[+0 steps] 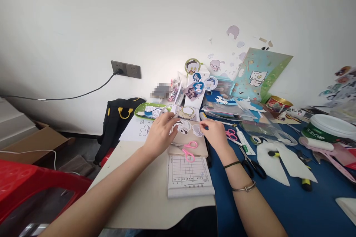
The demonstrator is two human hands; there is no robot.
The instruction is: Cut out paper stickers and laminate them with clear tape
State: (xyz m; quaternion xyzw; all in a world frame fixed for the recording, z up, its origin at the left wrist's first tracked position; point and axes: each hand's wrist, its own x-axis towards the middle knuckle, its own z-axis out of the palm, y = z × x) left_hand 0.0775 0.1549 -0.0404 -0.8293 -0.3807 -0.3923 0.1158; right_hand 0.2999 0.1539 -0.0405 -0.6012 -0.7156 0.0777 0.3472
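My left hand [161,133] hovers over the left side of a brown board [201,148], fingers curved and thumb apart from the index finger. Just past its fingertips is a round clear-rimmed disc [174,108]. Between my two hands lies a white paper cutout with a drawn figure [183,127]. The fingertips of my right hand [214,133] are pinched at the edge of a small greyish paper cutout [197,130]. Pink-handled scissors [189,150] lie on the board below my hands. Under the board sits a printed form pad [190,176].
A green tray [139,110] with cutouts stands behind my left hand. A white box [194,98] bearing character stickers is at the back. Black scissors [253,164], a glue tube [246,140] and white sheets [271,161] lie right. A red chair [36,181] is left.
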